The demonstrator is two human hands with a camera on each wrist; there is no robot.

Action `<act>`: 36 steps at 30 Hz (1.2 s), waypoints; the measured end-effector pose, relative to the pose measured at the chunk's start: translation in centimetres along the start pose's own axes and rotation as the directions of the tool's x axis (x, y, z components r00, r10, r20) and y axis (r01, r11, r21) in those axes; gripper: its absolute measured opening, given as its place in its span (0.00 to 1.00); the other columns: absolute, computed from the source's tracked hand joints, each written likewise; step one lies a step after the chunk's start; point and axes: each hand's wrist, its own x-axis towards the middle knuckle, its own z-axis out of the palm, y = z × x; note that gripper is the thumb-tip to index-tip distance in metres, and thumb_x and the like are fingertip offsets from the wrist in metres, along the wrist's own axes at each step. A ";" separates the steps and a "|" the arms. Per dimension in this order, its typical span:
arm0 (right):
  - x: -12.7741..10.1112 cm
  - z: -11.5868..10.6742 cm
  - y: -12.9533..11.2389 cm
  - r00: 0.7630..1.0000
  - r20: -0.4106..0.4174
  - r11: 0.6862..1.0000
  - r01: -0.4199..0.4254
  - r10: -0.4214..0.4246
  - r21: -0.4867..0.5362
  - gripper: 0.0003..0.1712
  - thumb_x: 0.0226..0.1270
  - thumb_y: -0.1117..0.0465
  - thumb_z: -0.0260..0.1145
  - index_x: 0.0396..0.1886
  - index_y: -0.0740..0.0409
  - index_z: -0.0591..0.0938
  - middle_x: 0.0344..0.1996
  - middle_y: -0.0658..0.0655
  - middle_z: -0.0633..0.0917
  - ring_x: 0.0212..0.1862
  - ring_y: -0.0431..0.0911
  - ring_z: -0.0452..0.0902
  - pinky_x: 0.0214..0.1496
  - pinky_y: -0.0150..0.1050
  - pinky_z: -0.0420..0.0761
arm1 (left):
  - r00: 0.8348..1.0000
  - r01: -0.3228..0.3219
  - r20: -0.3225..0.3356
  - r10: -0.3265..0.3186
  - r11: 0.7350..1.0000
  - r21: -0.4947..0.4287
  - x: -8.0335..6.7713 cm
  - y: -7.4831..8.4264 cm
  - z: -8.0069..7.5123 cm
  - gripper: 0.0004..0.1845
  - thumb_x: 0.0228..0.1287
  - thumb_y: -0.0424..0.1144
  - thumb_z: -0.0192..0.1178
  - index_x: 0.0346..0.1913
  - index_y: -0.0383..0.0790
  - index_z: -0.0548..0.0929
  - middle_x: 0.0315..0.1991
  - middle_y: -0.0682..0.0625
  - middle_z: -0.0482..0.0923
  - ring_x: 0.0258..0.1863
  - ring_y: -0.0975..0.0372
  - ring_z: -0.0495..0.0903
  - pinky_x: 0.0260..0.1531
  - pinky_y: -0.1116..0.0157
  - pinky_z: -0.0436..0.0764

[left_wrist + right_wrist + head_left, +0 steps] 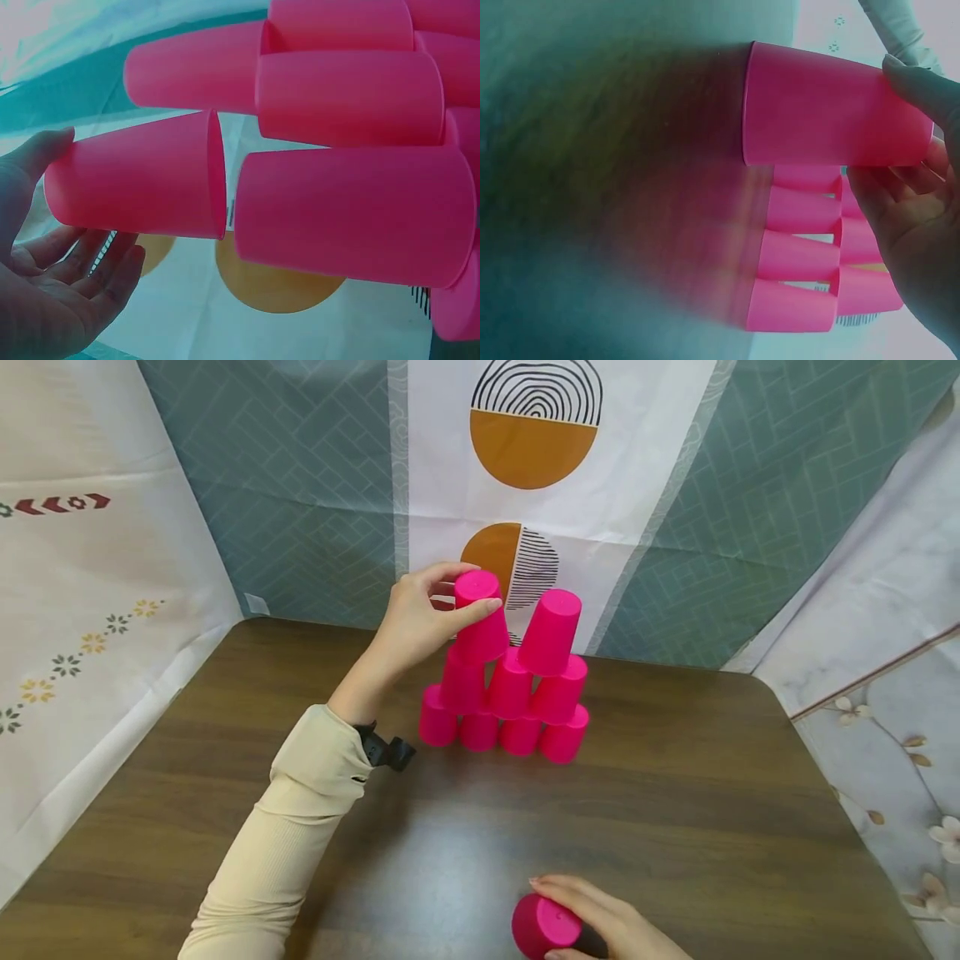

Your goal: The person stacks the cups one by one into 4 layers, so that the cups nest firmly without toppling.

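Gripping an upturned pink cup (480,614) at the top left of the pyramid (510,693), left hand (416,622) with thumb along the near side and fingers curled over the far side and the flat base. Sitting on the row of three beneath, that cup, right beside a second top-row cup (551,631), the two close but whether touching not clear. Seen from the left wrist, same cup (139,180) cradled between thumb tip and spread fingers (105,270), rim just short of the neighbouring stacked cups (352,214). Stacked four, three, then two, mouths down, toward the far edge of the dark wooden table (675,810), in front of a patterned backdrop with orange half-circles (532,443). Down at the near edge, right hand (607,918) wrapped round a single loose cup (543,927), fingers curled along its side, base facing up toward the head camera. From the right wrist, that loose cup (825,105) held upside down, thumb on one side and fingers on the other, with the pyramid (810,255) well apart behind it. Cream sleeve (285,827) on the left arm, black wrist strap (382,750) showing at the cuff.
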 end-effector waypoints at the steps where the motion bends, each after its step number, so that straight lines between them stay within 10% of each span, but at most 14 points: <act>1: 0.0 0.0 0.1 1.000 -0.007 1.000 0.003 -0.003 -0.003 0.36 0.56 0.59 0.70 0.64 0.63 0.68 0.59 0.55 0.73 0.59 0.44 0.72 0.51 0.34 0.78 | 1.000 0.007 0.008 -0.007 1.000 -0.002 0.2 -0.1 0.1 0.25 0.51 0.49 0.68 0.53 0.49 0.79 0.43 0.54 0.80 0.42 0.58 0.78 0.37 0.63 0.81; 36: 0.1 0.4 0.6 0.995 -0.073 0.997 0.058 -0.061 -0.048 0.36 0.55 0.57 0.72 0.61 0.65 0.70 0.56 0.55 0.76 0.57 0.43 0.73 0.57 0.24 0.70 | 0.983 0.035 0.183 -0.003 0.984 -0.172 0.4 -1.8 1.1 0.27 0.53 0.45 0.69 0.57 0.44 0.75 0.48 0.53 0.79 0.49 0.62 0.79 0.48 0.66 0.79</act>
